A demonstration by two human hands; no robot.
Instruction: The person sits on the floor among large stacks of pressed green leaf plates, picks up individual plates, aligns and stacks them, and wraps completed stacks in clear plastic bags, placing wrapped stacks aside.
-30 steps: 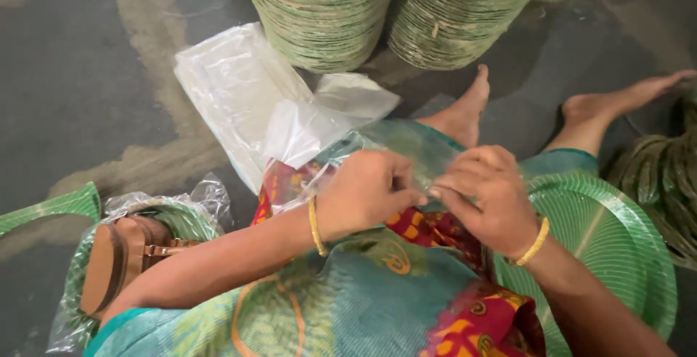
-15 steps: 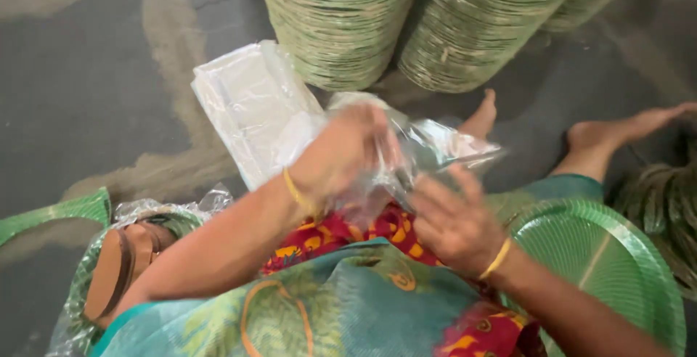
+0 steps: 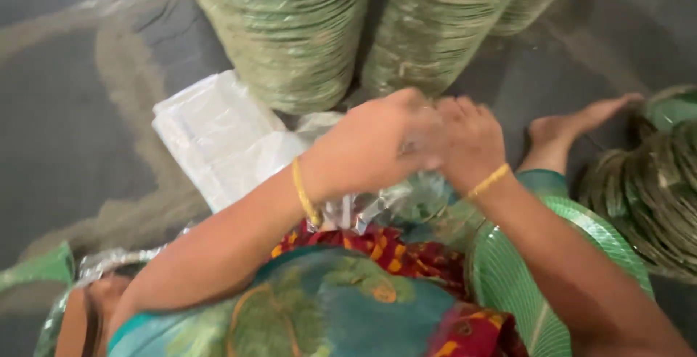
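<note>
My left hand (image 3: 370,146) and my right hand (image 3: 468,143) are raised together in front of me, both gripping the top of a clear plastic bag (image 3: 363,212) that hangs down between them over my lap. The bag's lower part is crumpled below my left wrist. A stack of green leaf plates (image 3: 523,277) rests on my lap under my right forearm. The fingertips of both hands touch and are blurred.
Two tall rolls of stacked green plates (image 3: 290,30) (image 3: 435,38) lie on the dark floor ahead. A pile of flat clear bags (image 3: 210,132) lies at left. More plates (image 3: 653,190) are at right, beside my bare foot (image 3: 581,125).
Both hands have lifted from my lap and come together higher up, pulling the clear bag up with them. The view has tilted nearer to the rolls of plates.
</note>
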